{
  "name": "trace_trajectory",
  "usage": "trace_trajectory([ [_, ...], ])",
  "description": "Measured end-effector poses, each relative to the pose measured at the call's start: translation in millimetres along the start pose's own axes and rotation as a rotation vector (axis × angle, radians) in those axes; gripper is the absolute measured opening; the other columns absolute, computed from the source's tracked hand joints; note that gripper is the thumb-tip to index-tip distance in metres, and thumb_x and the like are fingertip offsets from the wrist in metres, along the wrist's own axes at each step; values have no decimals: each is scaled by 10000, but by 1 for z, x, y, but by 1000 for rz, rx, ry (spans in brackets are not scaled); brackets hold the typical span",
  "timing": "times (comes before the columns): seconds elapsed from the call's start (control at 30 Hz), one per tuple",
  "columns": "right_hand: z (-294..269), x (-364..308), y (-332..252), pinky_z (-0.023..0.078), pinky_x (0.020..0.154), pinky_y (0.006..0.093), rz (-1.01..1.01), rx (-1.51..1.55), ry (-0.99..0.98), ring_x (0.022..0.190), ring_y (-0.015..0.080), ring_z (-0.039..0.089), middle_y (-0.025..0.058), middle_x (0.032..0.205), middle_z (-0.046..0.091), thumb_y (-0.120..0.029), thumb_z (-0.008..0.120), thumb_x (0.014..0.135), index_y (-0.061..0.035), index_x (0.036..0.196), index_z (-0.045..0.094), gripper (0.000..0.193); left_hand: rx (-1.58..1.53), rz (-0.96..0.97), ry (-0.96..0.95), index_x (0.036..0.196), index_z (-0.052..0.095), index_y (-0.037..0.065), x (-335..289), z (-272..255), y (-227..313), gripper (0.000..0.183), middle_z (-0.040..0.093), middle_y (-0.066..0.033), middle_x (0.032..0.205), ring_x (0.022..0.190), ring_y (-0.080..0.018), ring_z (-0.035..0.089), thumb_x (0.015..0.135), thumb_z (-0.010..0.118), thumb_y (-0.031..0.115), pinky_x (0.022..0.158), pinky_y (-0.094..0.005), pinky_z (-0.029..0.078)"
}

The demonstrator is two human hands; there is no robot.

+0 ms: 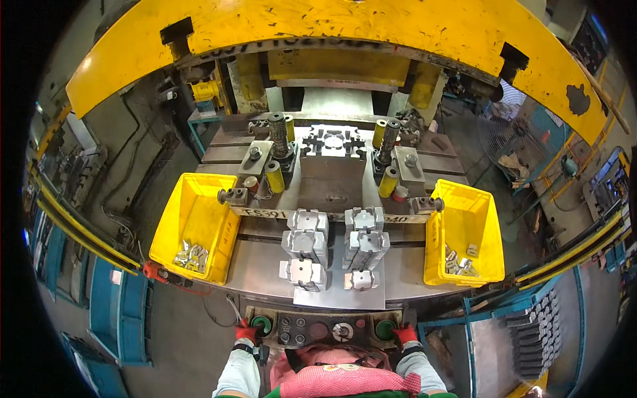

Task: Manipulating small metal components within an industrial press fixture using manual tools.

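Note:
My left hand (247,331), in a red glove, is at the left end of a control panel (305,339), against a round green push button (261,325). At the panel's right end my right hand (405,334), also red-gloved, is beside another green button (385,330). Both hands are small in view, and how their fingers are bent cannot be made out. Beyond the panel, stacks of stamped metal brackets (306,244) stand in two columns on a metal sheet (337,292). Farther back, a bright metal piece (333,140) lies on the press die.
Yellow bins, left (199,219) and right (464,222), hold small metal pieces. Guide posts (277,136) rise from the die under a yellow press beam (345,26). Blue racks (119,312) flank the panel, the right one (577,325) bearing rows of dark parts.

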State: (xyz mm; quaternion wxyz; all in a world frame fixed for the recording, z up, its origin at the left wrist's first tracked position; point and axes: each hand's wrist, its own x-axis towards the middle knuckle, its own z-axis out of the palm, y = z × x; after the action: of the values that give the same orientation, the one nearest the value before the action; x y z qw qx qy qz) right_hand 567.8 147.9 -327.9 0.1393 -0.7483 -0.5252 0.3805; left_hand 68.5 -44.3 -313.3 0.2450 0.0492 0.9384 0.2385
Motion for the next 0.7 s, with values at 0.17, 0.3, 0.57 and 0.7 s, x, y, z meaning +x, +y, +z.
trace_trajectory([
  [0.17, -7, -9, -16, 415, 821, 339, 200, -47, 1, 1013, 306, 489, 221, 1064, 508, -379, 771, 450, 73, 1106, 395, 880, 47, 14, -27, 1213, 277, -16, -13, 0, 13, 949, 444, -194, 1142, 1049, -287, 454, 475, 774, 316, 842, -332, 384],
  [0.3, 1, -10, -19, 429, 780, 351, 141, -62, 20, 958, 310, 517, 208, 998, 538, -379, 773, 448, 54, 1018, 443, 789, -80, 28, -28, 1221, 272, -1, -5, -4, -9, 957, 430, -167, 1171, 1086, -266, 426, 475, 770, 331, 863, -310, 366],
  [0.57, 15, 2, 4, 450, 719, 365, 99, -33, 123, 877, 307, 558, 197, 892, 574, -378, 780, 441, 18, 872, 500, 649, 166, -19, -146, 1232, 221, -17, -28, -22, 34, 1001, 344, -99, 1272, 1166, -228, 335, 485, 767, 366, 931, -277, 298],
  [0.7, 9, -5, -3, 452, 723, 365, 74, 17, 127, 887, 312, 555, 203, 910, 571, -370, 779, 446, 29, 926, 478, 693, 30, -36, -209, 1233, 117, -63, -21, -20, 30, 1108, 344, -97, 1278, 1172, -203, 324, 467, 781, 384, 956, -265, 272],
])
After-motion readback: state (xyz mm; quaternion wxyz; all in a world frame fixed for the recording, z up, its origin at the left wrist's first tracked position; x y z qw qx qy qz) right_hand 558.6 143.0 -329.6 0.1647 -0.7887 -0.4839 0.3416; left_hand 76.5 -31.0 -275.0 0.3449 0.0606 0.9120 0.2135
